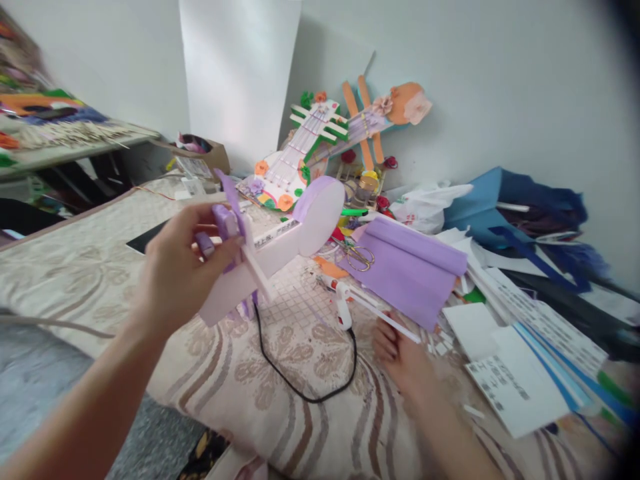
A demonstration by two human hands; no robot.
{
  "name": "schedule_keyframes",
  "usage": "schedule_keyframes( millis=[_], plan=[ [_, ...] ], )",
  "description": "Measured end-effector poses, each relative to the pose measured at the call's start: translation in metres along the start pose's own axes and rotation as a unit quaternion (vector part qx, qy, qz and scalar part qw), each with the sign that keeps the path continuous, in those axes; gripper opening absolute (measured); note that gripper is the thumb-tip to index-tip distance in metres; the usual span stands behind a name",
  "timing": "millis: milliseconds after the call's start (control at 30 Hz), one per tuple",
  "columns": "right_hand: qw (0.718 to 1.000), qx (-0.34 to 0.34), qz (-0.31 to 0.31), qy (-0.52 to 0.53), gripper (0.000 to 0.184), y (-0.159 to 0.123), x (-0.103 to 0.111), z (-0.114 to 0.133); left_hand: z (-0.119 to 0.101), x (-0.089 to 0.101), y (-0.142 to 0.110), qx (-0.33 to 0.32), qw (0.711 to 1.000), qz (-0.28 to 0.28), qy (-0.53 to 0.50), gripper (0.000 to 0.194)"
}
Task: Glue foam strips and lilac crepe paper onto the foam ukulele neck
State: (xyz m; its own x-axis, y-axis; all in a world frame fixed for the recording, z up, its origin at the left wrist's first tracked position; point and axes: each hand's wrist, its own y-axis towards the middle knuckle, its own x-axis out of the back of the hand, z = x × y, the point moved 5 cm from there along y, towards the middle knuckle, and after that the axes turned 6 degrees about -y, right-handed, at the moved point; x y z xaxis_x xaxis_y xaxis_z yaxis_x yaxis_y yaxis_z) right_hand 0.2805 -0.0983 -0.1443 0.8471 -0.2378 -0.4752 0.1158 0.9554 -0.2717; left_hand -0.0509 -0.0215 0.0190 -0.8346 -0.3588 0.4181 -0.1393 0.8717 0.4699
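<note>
Cloth-covered tabletop pushed against a pale wall, craft bits everywhere lol. Left hand has a purple-and-white instrument model gripped and lifted over the near side, while the right hand pinches a thin white strip right by a white glue gun. Looks like mid-assembly handling to me; moving either piece calls for a steady left grip and the strip kept clear of the gun's tip. Container-wise, a cardboard box holds something pinkish, a blue bag has dark material inside, and I can't tell what's in the white plastic bag.
</note>
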Motion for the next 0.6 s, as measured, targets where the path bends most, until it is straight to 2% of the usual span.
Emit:
schedule_keyframes(
  millis=[33,100,133,200,267,333,400,467,533,600],
  plan=[
    [1.0,-0.004,-0.017,-0.004,0.039,-0.009,-0.001,-0.006,-0.001,0.0,0.0,0.002,1.0,0.003,-0.001,0.039],
    [0.994,0.019,-0.092,-0.061,0.042,-0.03,-0.001,-0.015,-0.004,0.0,0.0,0.001,1.0,0.014,-0.001,0.036],
    [0.99,0.03,-0.09,-0.103,0.043,-0.04,-0.006,-0.017,-0.005,0.0,0.0,-0.003,1.0,0.019,-0.005,0.035],
    [0.974,0.055,-0.005,-0.22,0.042,-0.053,-0.03,-0.018,-0.005,0.0,0.0,-0.009,1.0,0.026,-0.011,0.033],
    [0.926,0.127,0.073,-0.347,0.029,-0.059,-0.061,-0.008,-0.004,-0.001,0.0,-0.012,0.999,0.029,-0.016,0.033],
    [0.849,0.237,0.154,-0.446,0.019,-0.06,-0.099,0.006,-0.003,-0.001,0.0,-0.016,0.999,0.029,-0.018,0.034],
    [0.783,0.33,0.167,-0.501,0.029,-0.055,-0.133,0.02,-0.002,-0.001,-0.001,-0.019,0.999,0.03,-0.017,0.035],
    [0.727,0.392,0.153,-0.542,0.044,-0.047,-0.162,0.028,-0.002,-0.001,-0.002,-0.017,0.999,0.026,-0.011,0.034],
    [0.681,0.407,0.142,-0.593,0.05,-0.038,-0.185,0.029,-0.003,0.0,-0.002,-0.014,1.0,0.021,-0.006,0.034],
    [0.658,0.405,0.133,-0.62,0.051,-0.031,-0.201,0.026,-0.003,0.0,-0.001,-0.02,1.0,0.014,-0.004,0.035]
  ],
)
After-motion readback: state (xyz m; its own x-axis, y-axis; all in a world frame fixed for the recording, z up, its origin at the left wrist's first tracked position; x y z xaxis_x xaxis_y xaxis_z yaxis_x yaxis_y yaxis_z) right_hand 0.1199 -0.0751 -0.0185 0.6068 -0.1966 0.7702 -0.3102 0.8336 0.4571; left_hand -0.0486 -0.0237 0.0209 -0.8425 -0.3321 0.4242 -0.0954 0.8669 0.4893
